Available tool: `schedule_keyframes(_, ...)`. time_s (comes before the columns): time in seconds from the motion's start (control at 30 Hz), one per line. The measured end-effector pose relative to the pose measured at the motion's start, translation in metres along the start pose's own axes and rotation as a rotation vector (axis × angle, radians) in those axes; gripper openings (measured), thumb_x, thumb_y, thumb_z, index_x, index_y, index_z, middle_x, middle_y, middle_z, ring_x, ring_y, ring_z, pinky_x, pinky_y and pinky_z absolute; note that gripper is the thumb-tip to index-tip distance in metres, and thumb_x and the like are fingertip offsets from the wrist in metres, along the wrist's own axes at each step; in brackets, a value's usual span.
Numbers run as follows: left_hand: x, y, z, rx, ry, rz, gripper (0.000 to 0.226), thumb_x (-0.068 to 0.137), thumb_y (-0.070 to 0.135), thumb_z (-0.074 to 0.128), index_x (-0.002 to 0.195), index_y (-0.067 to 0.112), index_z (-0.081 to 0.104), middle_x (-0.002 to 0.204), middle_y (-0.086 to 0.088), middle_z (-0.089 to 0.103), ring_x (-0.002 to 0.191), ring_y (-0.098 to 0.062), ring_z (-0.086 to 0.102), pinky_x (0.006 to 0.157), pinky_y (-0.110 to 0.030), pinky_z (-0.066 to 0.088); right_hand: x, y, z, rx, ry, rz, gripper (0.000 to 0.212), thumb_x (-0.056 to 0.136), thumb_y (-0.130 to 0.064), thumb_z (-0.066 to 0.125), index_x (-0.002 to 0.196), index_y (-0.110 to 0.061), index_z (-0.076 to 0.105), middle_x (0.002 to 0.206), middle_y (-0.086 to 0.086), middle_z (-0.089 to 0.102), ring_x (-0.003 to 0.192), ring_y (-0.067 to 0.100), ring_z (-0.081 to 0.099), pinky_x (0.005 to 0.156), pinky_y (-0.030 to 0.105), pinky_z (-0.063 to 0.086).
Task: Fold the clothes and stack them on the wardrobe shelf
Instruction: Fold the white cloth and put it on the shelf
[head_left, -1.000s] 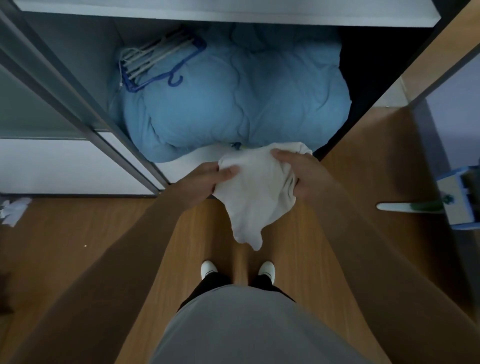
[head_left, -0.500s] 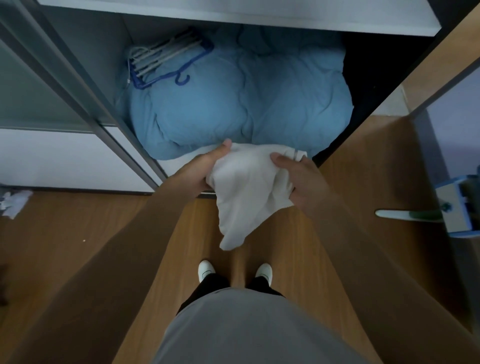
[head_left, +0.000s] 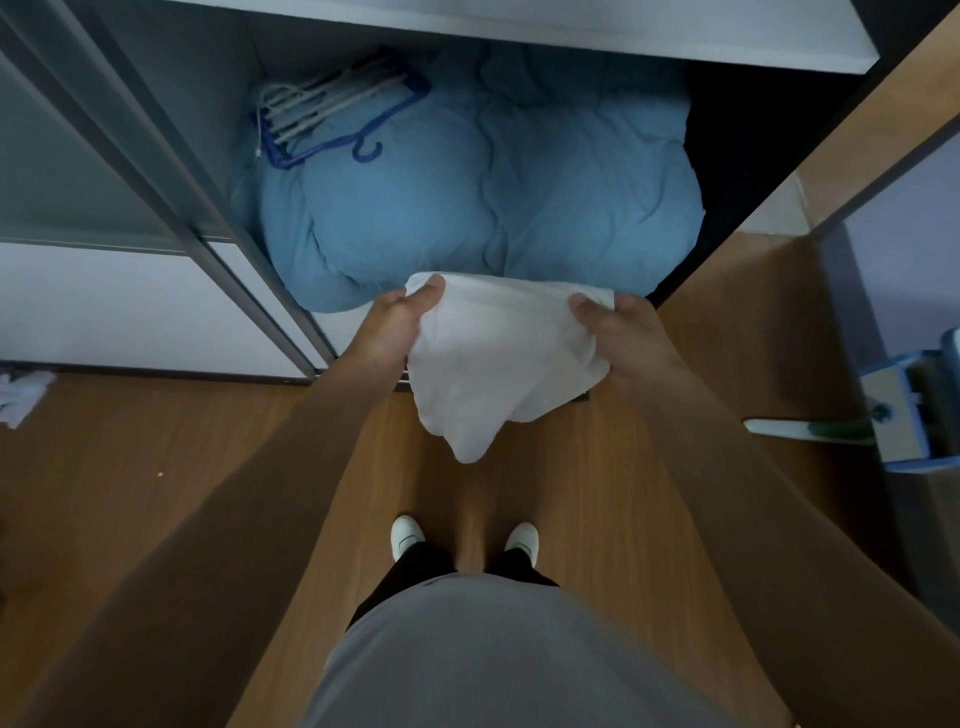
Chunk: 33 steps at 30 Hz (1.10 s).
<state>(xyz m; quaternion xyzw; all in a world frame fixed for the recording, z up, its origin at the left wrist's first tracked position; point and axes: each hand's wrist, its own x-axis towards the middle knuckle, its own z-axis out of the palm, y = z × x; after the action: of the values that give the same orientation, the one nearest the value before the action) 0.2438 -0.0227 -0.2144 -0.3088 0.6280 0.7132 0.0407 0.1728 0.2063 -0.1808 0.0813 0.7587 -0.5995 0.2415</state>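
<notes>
Holding the white garment (head_left: 498, 364) by its far edge, you now have it stretched between both hands in front of the open wardrobe, just above the near rim of the blue duvet (head_left: 493, 182). Your left hand (head_left: 400, 322) pinches the left corner with thumb on top and fingers curled under the cloth. Your right hand (head_left: 623, 338) grips the right corner the same way.

A second ago your hands sat close together and the cloth hung bunched between them. They are now well apart and farther out towards the wardrobe, so the top edge is pulled nearly straight. The rest still droops to an uneven point over the wooden floor (head_left: 156, 467), so I judge this an opening-out, not yet a fold. Expect to shake it flat or lay it down before the first crease.

Beyond it, the duvet fills the lower compartment, with a bundle of hangers (head_left: 332, 114) lying on its far left. A white shelf (head_left: 519, 26) crosses the far edge of the view; whether anything is stacked on it cannot be seen. The sliding door frame (head_left: 156, 182) runs along the left, a white scrap (head_left: 21, 389) lies on the floor far left, and a blue-and-white mop head (head_left: 914, 405) stands at the right.
</notes>
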Motion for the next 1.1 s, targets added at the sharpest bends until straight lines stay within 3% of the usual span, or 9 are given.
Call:
schedule_keyframes(0.07, -0.001, 0.004, 0.002, 0.013, 0.020, -0.021, 0.050, 0.091, 0.049, 0.063, 0.123, 0.010, 0.063, 0.108, -0.006, 0.074, 0.099, -0.026, 0.071, 0.098, -0.047, 0.052, 0.002, -0.004, 0.001, 0.002, 0.058, 0.034, 0.021, 0.096, -0.029, 0.064, 0.110, -0.013, 0.068, 0.106, 0.005, 0.074, 0.092, 0.019, 0.072, 0.072, 0.028, 0.060)
schedule_keyframes(0.23, -0.003, 0.012, 0.001, 0.060, -0.005, -0.081, 0.044, 0.091, 0.043, 0.067, 0.118, 0.008, 0.065, 0.104, -0.009, 0.076, 0.098, -0.027, 0.072, 0.095, -0.043, 0.055, 0.001, -0.003, 0.004, -0.065, 0.091, -0.107, 0.072, 0.094, -0.035, 0.066, 0.154, -0.023, 0.028, 0.134, -0.005, 0.048, 0.122, 0.011, 0.052, 0.102, 0.024, 0.043)
schedule_keyframes(0.43, 0.001, 0.025, 0.000, 0.084, 0.008, -0.106, 0.035, 0.090, 0.036, 0.068, 0.109, 0.007, 0.067, 0.088, -0.008, 0.077, 0.078, -0.023, 0.075, 0.074, -0.033, 0.060, -0.006, -0.008, 0.017, -0.559, -0.404, -0.318, 0.057, 0.075, -0.043, 0.083, 0.126, -0.028, 0.062, 0.109, -0.021, 0.063, 0.092, -0.012, 0.060, 0.073, 0.006, 0.048)
schedule_keyframes(0.57, 0.004, 0.031, -0.006, 0.102, 0.026, -0.146, 0.032, 0.088, 0.034, 0.070, 0.105, 0.007, 0.066, 0.073, -0.004, 0.076, 0.063, -0.019, 0.073, 0.052, -0.025, 0.055, 0.000, 0.005, 0.028, -0.978, -0.183, -0.453, 0.021, 0.084, -0.039, 0.075, 0.079, -0.024, 0.061, 0.078, -0.008, 0.057, 0.079, 0.012, 0.057, 0.066, 0.027, 0.038)
schedule_keyframes(0.77, 0.001, 0.034, -0.021, 0.256, 0.083, -0.138, 0.032, 0.087, 0.042, 0.069, 0.089, 0.010, 0.066, 0.054, 0.003, 0.070, 0.045, -0.013, 0.067, 0.037, -0.019, 0.046, 0.003, 0.015, 0.032, -0.874, -0.192, -0.663, 0.025, 0.083, -0.025, 0.077, 0.096, -0.006, 0.068, 0.108, 0.002, 0.051, 0.103, 0.017, 0.048, 0.084, 0.022, 0.032)
schedule_keyframes(0.87, 0.003, 0.034, -0.027, 0.256, 0.120, -0.047, 0.045, 0.085, 0.049, 0.071, 0.093, 0.005, 0.071, 0.065, 0.003, 0.074, 0.056, -0.010, 0.070, 0.050, -0.017, 0.050, -0.001, 0.010, 0.039, -0.682, -0.332, -0.599, 0.026, 0.084, -0.010, 0.071, 0.109, -0.008, 0.069, 0.110, -0.004, 0.060, 0.097, 0.012, 0.058, 0.082, 0.022, 0.045)
schedule_keyframes(0.93, 0.004, 0.031, -0.033, 0.125, 0.071, 0.041, 0.046, 0.085, 0.045, 0.073, 0.112, 0.007, 0.070, 0.086, 0.002, 0.077, 0.081, -0.012, 0.074, 0.068, -0.021, 0.056, -0.001, 0.007, 0.040, -0.523, -0.350, -0.464, 0.008, 0.087, -0.010, 0.069, 0.088, -0.017, 0.072, 0.085, -0.010, 0.069, 0.076, 0.004, 0.062, 0.067, 0.018, 0.047)
schedule_keyframes(1.0, 0.006, 0.025, -0.040, 0.014, -0.022, 0.126, 0.048, 0.085, 0.038, 0.076, 0.127, 0.020, 0.061, 0.106, 0.003, 0.074, 0.102, -0.013, 0.070, 0.081, -0.022, 0.054, 0.002, 0.002, 0.037, -0.374, -0.346, -0.335, 0.023, 0.089, -0.015, 0.070, 0.068, -0.024, 0.066, 0.065, -0.017, 0.067, 0.062, 0.000, 0.062, 0.056, 0.013, 0.045)
schedule_keyframes(1.1, 0.015, 0.013, -0.045, 0.059, -0.184, 0.237, 0.068, 0.081, 0.035, 0.080, 0.139, 0.037, 0.044, 0.122, 0.010, 0.066, 0.121, -0.005, 0.057, 0.098, -0.020, 0.047, 0.004, -0.006, 0.032, -0.161, -0.374, -0.169, 0.007, 0.087, -0.021, 0.074, 0.081, -0.021, 0.073, 0.076, -0.010, 0.075, 0.071, 0.005, 0.070, 0.058, 0.017, 0.053)
